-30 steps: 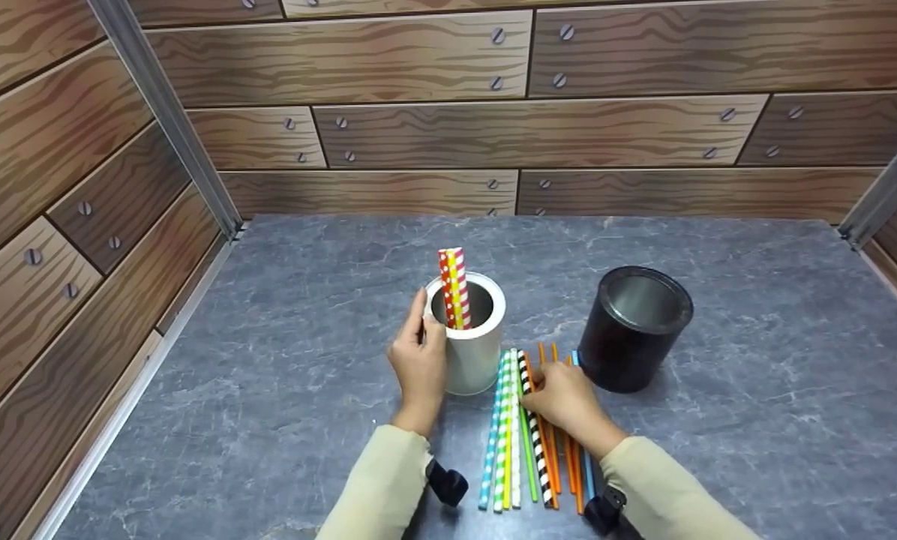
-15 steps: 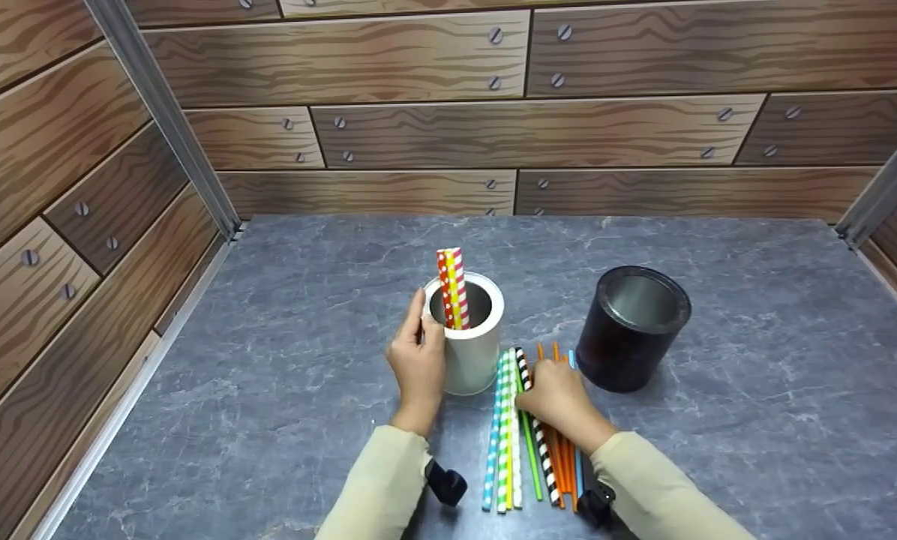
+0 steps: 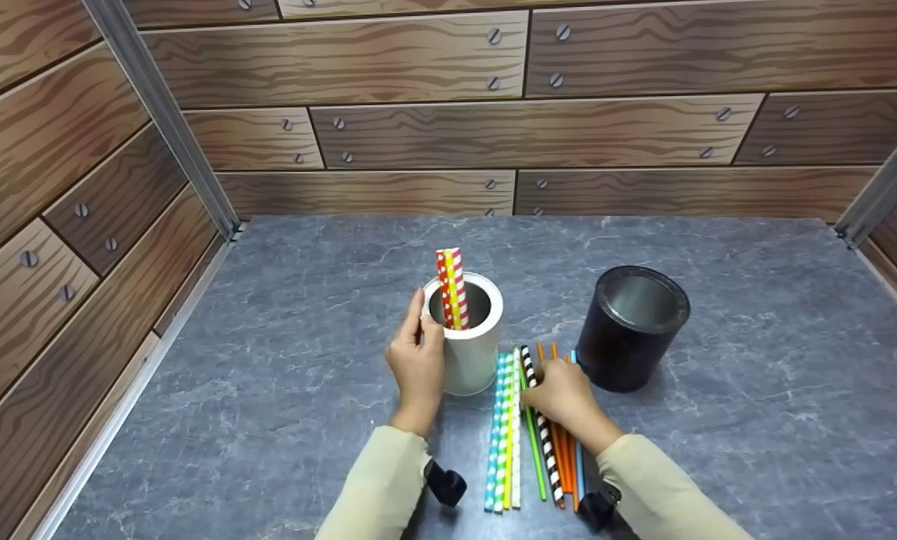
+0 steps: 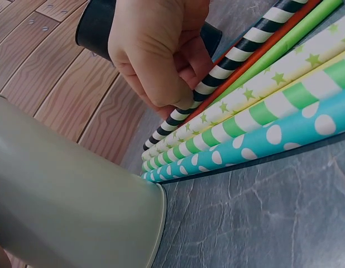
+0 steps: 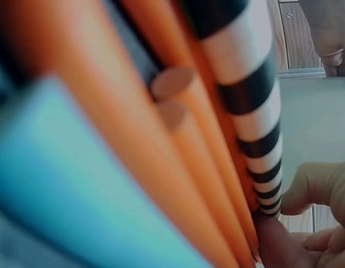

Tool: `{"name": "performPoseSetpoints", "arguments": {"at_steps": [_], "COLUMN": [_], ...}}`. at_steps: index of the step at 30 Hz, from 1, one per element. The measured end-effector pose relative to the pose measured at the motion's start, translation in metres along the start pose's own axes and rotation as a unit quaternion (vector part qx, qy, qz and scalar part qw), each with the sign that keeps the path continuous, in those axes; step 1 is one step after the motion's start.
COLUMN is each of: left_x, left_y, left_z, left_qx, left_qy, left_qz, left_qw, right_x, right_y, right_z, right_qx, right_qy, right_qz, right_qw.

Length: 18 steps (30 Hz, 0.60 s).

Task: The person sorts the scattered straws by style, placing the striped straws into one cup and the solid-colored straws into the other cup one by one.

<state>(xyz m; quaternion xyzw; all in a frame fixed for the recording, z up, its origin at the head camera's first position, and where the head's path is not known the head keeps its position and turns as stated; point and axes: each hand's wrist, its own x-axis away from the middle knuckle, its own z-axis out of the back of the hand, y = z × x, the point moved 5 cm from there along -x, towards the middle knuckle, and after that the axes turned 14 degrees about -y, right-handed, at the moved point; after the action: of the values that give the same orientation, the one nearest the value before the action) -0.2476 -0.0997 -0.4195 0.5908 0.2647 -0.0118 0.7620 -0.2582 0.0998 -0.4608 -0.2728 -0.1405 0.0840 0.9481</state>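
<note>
In the head view my left hand holds a white can by its left side, thumb at the rim. Red-dotted, yellow and pink-striped paper straws stand in the can. My right hand pinches a black-and-white striped straw between thumb and finger, as the left wrist view shows. Left of it lie a plain green straw, a star-patterned straw, a green-striped straw and a blue dotted straw. Several orange straws lie partly hidden under the right hand.
A black can stands upright to the right of the straws, close to the right hand. A light blue straw lies at the right end of the row. Wood-patterned walls bound the grey marbled table at the back and left.
The right hand shifts left, then slightly back right, and the upper end of the black-and-white striped straw moves a little right. Orange straws now lie closer together. The left hand keeps its place.
</note>
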Motion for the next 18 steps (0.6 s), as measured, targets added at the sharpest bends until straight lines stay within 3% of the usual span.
{"name": "performPoseSetpoints", "arguments": {"at_steps": [18], "left_x": [0.002], "left_y": [0.001], "left_z": [0.000], "left_qx": [0.004], "left_qy": [-0.012], "left_qz": [-0.003], "left_qw": [0.9999], "right_x": [0.003], "right_y": [-0.004], "right_z": [0.012], "right_qx": [-0.048], "right_qy": [0.013], "right_qz": [0.005], "right_qw": [0.999]}}
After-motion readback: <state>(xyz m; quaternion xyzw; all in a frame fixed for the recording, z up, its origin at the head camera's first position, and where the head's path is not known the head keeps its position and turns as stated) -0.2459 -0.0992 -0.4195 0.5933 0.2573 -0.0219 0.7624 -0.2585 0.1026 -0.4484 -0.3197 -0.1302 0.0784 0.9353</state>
